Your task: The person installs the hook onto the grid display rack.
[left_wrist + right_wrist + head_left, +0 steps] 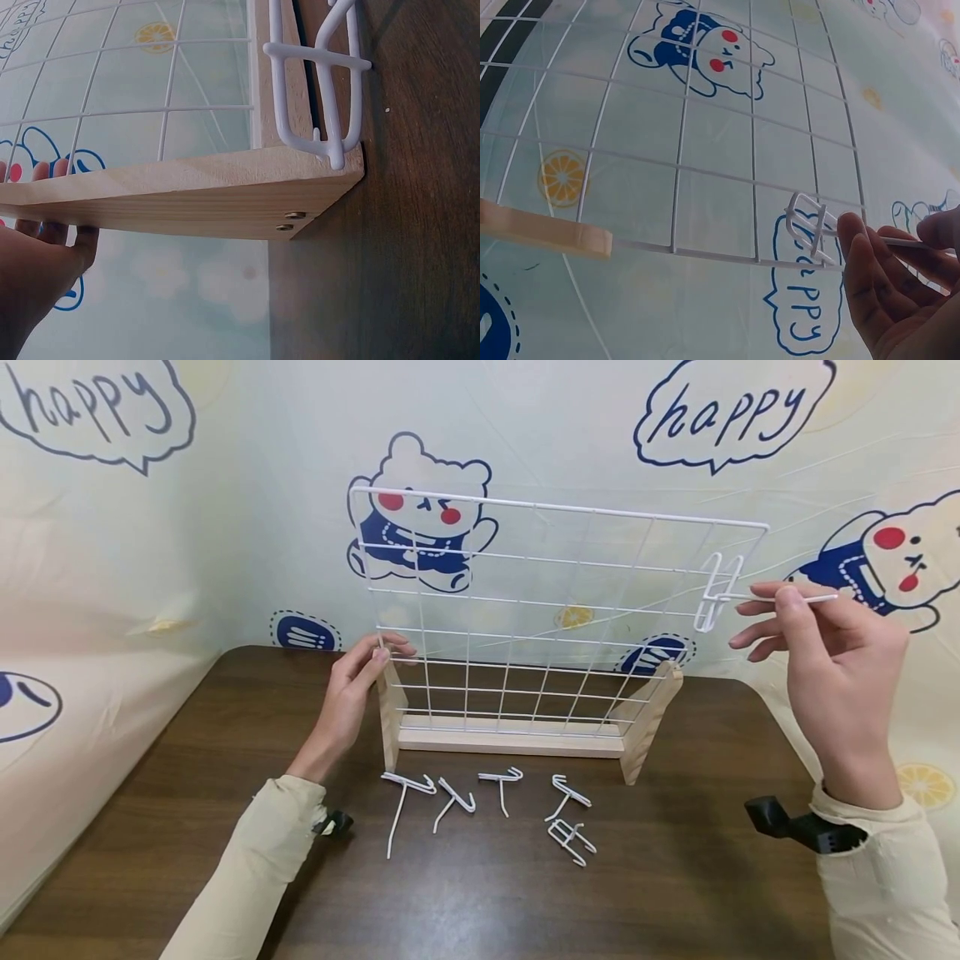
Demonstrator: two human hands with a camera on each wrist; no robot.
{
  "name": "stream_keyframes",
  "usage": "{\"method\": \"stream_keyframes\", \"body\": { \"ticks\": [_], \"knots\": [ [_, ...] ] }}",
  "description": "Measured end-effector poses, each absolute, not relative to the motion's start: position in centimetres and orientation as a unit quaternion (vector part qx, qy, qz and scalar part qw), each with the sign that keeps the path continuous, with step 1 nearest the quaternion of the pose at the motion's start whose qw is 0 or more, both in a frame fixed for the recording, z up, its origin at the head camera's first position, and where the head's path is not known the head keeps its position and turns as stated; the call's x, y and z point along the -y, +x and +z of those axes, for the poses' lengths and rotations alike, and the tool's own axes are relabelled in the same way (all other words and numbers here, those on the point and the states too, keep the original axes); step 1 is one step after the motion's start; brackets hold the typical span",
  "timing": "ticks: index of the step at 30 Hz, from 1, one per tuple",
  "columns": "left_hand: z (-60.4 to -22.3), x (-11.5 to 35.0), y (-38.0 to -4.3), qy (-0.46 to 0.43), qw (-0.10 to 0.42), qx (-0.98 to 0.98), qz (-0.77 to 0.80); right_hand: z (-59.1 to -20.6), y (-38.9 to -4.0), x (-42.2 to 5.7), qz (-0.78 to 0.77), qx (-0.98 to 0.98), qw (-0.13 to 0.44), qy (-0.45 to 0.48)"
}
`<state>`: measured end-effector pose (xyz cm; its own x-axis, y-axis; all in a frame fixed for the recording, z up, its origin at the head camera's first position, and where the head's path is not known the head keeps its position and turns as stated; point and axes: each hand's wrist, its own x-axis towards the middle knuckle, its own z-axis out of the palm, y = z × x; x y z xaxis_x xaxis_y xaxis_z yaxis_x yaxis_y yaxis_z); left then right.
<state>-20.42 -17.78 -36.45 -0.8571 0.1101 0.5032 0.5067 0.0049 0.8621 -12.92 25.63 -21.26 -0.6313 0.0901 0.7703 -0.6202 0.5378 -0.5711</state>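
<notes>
A white wire grid panel (508,633) stands upright in a light wooden stand (510,743) on the table. My left hand (347,685) holds the top of the stand's left side piece, thumb on the near side and fingers on the other. Between thumb and fingers, my right hand (843,647) pinches the straight prong of a white wire display hook (717,597). That hook's looped back overlaps the grid near its right edge; I cannot tell if it is hooked on. Several more white hooks (405,783) lie on the table before the stand.
The brown table (465,902) has rounded back corners. Behind it hangs a pale sheet (255,527) printed with bears and lettering. A black strap piece (806,828) sits at the right wrist, and another black piece (333,823) at the left.
</notes>
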Motion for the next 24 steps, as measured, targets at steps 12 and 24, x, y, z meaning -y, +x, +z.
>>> {"method": "stream_keyframes", "body": {
  "ticks": [12, 24],
  "knots": [
    [-36.6, 17.7, -20.5, -0.225, 0.148, 0.689, -0.673, -22.3, -12.1, -25.0, 0.438, 0.798, 0.377, 0.172],
    [-36.6, 17.7, -20.7, -0.229, 0.157, 0.689, -0.670, -24.7, -11.8, -25.0, 0.368, 0.829, 0.373, 0.196]
  ]
}}
